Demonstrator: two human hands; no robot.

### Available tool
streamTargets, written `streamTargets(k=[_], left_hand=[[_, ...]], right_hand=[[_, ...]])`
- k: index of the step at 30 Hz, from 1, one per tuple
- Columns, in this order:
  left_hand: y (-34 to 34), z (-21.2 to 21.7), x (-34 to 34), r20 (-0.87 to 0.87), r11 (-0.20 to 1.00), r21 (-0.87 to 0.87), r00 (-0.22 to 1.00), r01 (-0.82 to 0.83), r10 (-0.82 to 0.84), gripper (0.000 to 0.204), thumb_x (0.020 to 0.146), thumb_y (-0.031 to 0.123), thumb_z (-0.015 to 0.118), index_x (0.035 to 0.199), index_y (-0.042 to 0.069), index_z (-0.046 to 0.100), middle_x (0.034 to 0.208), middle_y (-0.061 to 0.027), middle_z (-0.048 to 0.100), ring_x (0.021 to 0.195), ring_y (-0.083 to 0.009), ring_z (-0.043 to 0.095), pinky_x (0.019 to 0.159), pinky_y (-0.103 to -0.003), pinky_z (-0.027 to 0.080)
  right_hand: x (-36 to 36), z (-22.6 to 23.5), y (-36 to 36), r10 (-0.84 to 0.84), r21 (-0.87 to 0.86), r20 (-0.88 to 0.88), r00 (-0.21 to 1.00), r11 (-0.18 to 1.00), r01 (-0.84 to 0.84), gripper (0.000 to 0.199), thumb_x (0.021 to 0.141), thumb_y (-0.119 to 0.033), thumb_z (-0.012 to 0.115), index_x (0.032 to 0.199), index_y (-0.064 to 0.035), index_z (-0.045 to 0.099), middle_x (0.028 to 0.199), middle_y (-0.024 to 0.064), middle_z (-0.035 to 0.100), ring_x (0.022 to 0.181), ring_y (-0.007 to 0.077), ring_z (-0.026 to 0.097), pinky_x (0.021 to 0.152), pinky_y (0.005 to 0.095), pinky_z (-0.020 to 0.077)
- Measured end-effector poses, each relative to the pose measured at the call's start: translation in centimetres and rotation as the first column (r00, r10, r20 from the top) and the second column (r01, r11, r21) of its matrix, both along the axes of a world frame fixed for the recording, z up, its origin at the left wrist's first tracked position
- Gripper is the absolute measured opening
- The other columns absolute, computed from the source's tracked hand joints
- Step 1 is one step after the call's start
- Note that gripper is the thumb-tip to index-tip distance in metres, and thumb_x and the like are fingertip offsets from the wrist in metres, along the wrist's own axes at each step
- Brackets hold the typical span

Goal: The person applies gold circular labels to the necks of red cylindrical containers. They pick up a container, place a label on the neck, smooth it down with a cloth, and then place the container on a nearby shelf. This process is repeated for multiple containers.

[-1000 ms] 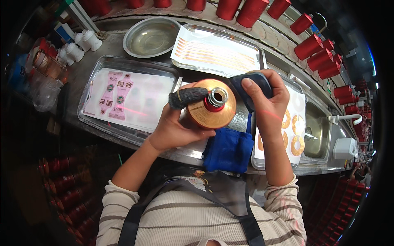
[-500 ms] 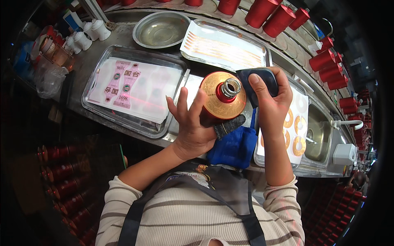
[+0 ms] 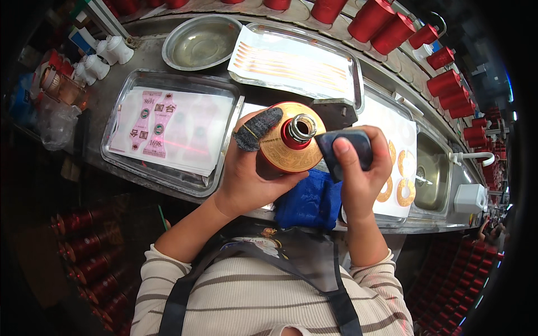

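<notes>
Tilted with its open clear mouth toward me, a red bottle (image 3: 273, 154) with a gold ornamented shoulder rests in my left hand (image 3: 238, 187). That hand is closed round it; one digit wears a dark knitted cover (image 3: 258, 130) and lies over the gold shoulder. My right hand (image 3: 363, 176) pinches a dark flat scraper (image 3: 348, 148) between thumb and fingers. The scraper's left edge is close beside the bottle's shoulder and neck; whether it touches cannot be made out. Below the bottle lies a folded blue cloth (image 3: 309, 203).
At left, a metal tray (image 3: 179, 187) holds pink-printed label sheets. Behind are a metal basin (image 3: 203, 42) and a tray of gold strips (image 3: 291, 61). Ring-shaped gold labels (image 3: 406, 192) lie at right beside a sink (image 3: 434, 187). Red bottles (image 3: 393, 33) line the conveyor behind.
My left hand has changed its hold: the covered digit moved from the bottle's lower right to its upper left. The bottle has shifted slightly left, and the scraper has come lower.
</notes>
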State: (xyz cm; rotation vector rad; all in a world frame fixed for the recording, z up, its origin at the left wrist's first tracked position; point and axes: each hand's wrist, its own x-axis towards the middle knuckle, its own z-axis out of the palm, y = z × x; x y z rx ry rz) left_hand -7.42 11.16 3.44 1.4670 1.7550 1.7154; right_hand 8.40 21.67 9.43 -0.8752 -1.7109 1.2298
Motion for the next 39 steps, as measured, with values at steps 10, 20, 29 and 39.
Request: streamTargets(k=[10,20,29,39], left_hand=[[0.1,0.4,-1.4,0.073,0.985,-0.125,0.991,0.122,-0.114,0.099,0.061,0.028,0.098,0.142,0.005,0.046,0.130,-0.0168,0.057,0.117,-0.0344,0.062,0.100,-0.042,0.051],[0.0,0.0,-1.4,0.035,0.984,-0.056,0.985,0.172,-0.170,0.100,0.066,0.019,0.095,0.146,-0.001,0.037,0.140,-0.0206,0.052,0.127,-0.0316,0.058,0.107,-0.040,0.047],[0.0,-2.1,0.9,-0.160,0.971,0.229,0.987,0.060,-0.023,0.096,0.086,0.019,0.082,0.156,0.002,0.017,0.156,-0.0219,0.027,0.141,-0.0340,0.043,0.115,-0.043,0.041],[-0.2,-1.6,1.4,-0.133,0.972,0.179,0.982,0.154,-0.131,0.114,0.083,0.007,0.080,0.158,-0.005,-0.004,0.157,-0.0214,0.029,0.144,-0.0318,0.040,0.120,-0.043,0.032]], right_hand=[[-5.1,2.9,8.1,0.429,-0.152,0.153,0.890,0.900,-0.408,0.018,0.083,-0.011,0.078,0.094,0.0002,0.068,0.082,0.0008,0.066,0.076,0.0076,0.061,0.068,0.0228,0.0493],[-5.6,2.7,9.7,0.362,-0.060,0.209,0.908,0.932,-0.358,0.021,0.082,-0.013,0.077,0.095,0.0004,0.067,0.081,0.0024,0.066,0.075,0.0094,0.062,0.069,0.0257,0.0513],[1.9,0.3,4.5,0.216,-0.409,-0.021,0.976,0.889,-0.205,0.012,0.091,-0.015,0.069,0.087,-0.0041,0.065,0.079,-0.0009,0.060,0.067,0.0044,0.053,0.064,0.0199,0.0409],[3.1,-3.1,-1.8,0.233,0.621,0.227,0.945,0.713,-0.325,0.046,0.075,0.003,0.075,0.120,-0.0035,0.067,0.079,0.0099,0.069,0.050,0.0228,0.054,0.051,0.0338,0.0415]])
